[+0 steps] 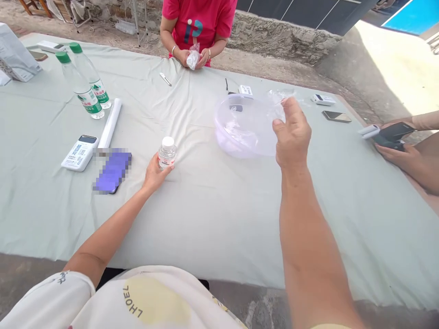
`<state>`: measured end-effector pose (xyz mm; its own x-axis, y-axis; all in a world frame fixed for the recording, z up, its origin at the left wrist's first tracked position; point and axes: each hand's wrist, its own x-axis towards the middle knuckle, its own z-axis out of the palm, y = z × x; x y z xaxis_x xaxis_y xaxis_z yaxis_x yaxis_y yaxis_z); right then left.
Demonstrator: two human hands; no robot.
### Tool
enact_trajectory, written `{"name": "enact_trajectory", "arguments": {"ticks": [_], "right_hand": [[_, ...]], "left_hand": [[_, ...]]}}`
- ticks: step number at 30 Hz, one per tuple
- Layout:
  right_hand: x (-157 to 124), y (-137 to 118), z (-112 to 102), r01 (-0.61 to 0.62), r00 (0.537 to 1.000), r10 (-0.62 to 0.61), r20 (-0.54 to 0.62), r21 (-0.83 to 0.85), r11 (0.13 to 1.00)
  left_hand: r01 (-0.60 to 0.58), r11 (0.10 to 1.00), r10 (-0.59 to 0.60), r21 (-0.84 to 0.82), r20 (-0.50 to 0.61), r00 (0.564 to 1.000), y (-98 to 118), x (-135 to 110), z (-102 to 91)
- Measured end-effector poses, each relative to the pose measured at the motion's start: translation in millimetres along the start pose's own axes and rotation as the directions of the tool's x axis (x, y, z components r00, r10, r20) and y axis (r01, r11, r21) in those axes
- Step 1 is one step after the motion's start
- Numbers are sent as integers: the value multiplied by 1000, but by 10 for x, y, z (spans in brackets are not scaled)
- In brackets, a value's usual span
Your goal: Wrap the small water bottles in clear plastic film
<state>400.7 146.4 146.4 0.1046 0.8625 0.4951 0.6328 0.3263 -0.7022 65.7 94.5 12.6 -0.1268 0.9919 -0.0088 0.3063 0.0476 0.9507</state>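
Observation:
My left hand (155, 172) is wrapped round a small clear bottle with a white cap (167, 153), which stands on the pale green tablecloth (212, 214). My right hand (292, 133) is raised above the table and pinches a thin clear plastic bag (279, 98) between thumb and fingers. Just left of that hand sits a translucent plastic bowl (240, 130) with crumpled clear plastic inside.
Two green-capped water bottles (87, 82), a white roll (110, 122), a white remote (79, 152) and a blurred purple phone (113, 171) lie at the left. A person in red (199, 23) holds a bag across the table. Another person's hand (404, 155) holds a dark device at right.

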Motion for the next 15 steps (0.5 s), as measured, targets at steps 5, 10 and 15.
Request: {"name": "enact_trajectory", "arguments": {"ticks": [5, 10, 15], "right_hand": [[-1319, -505, 366, 284, 941, -281, 188, 10, 959], [-2548, -749, 970, 342, 838, -333, 433, 60, 938], [-3006, -911, 1090, 166, 785, -278, 553, 244, 955]], "left_hand": [[46, 990, -71, -137, -183, 980, -39, -493, 72], [494, 678, -283, -543, 428, 858, -116, -1160, 61], [581, 646, -360, -495, 474, 803, -129, -1301, -50]]}}
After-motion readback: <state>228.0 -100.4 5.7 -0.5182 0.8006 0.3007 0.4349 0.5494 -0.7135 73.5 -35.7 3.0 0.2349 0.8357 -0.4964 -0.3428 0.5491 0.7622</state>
